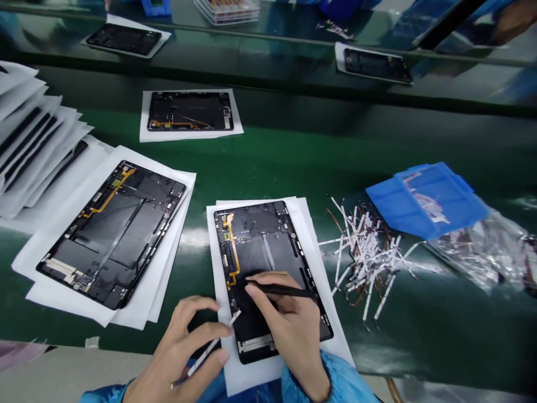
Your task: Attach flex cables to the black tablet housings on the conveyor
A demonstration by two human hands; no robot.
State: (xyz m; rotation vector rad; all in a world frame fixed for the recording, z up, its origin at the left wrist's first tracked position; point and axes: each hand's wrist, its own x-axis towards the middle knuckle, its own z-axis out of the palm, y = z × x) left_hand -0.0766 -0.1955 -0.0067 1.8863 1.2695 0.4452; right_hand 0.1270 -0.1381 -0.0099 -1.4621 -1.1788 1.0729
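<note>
An opened black tablet body (260, 246) with an orange flex cable lies on white paper (306, 235) in front of me. My right hand (289, 330) rests on its lower half, fingers closed on thin black tweezers (285, 290) whose tip touches the tablet near the cable's lower end. My left hand (184, 352), beside the tablet's lower left corner, pinches a thin white strip (210, 350) that points up toward the tablet.
A second open tablet (113, 232) lies on paper sheets at left, a third (189, 111) farther back. Stacked sheets (29, 134) sit at far left. A pile of white strips (364, 252), a blue tray (428, 198) and a clear bag (490, 252) lie at right. More tablets sit beyond a rail.
</note>
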